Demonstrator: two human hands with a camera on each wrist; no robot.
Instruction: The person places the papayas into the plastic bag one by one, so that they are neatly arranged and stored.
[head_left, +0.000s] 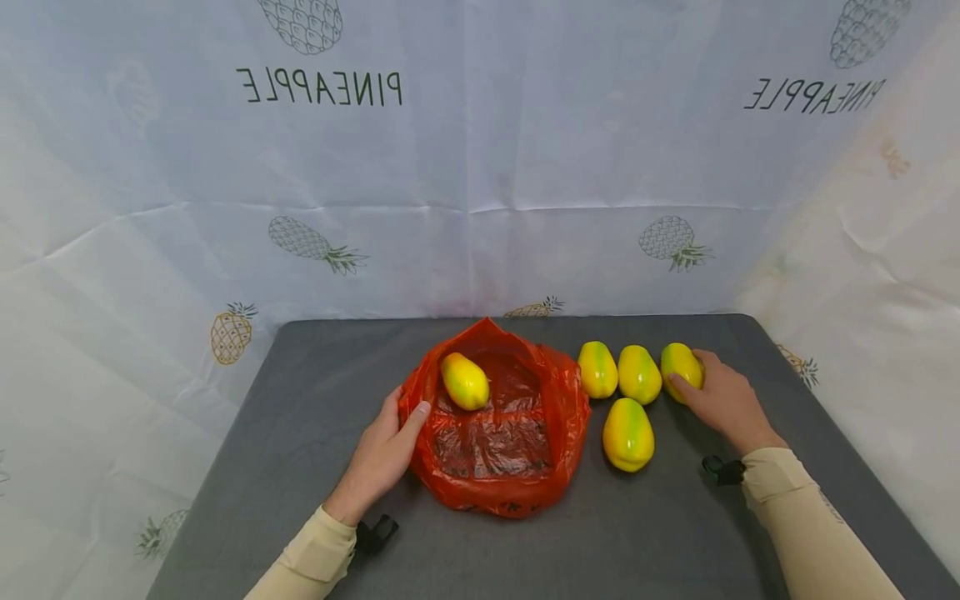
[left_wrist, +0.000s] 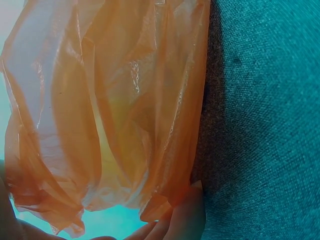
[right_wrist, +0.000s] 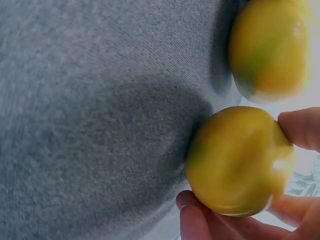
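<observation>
A red plastic bag [head_left: 491, 496] stands with its mouth wide and rolled back. Inside it, toward the left, lies a glossy yellow-green fruit [head_left: 467, 383], mango-like in shape. My left hand [head_left: 382, 450] holds the bag's left rim, thumb over the edge and fingers outside; the left wrist view shows the thin orange-looking film [left_wrist: 125, 100] of its side. At the far right of the group, my right hand [head_left: 723, 396] grips another yellow-green fruit [head_left: 681, 371]. The right wrist view shows thumb and fingers around this fruit [right_wrist: 240, 160], low by the table surface.
Between bag and right hand lie three more such fruits: two in the back row [head_left: 597, 371], with one fruit [head_left: 628, 435] in front of them. The dark grey table [head_left: 465, 558] ends at a white pineapple-print cloth [head_left: 465, 167] behind.
</observation>
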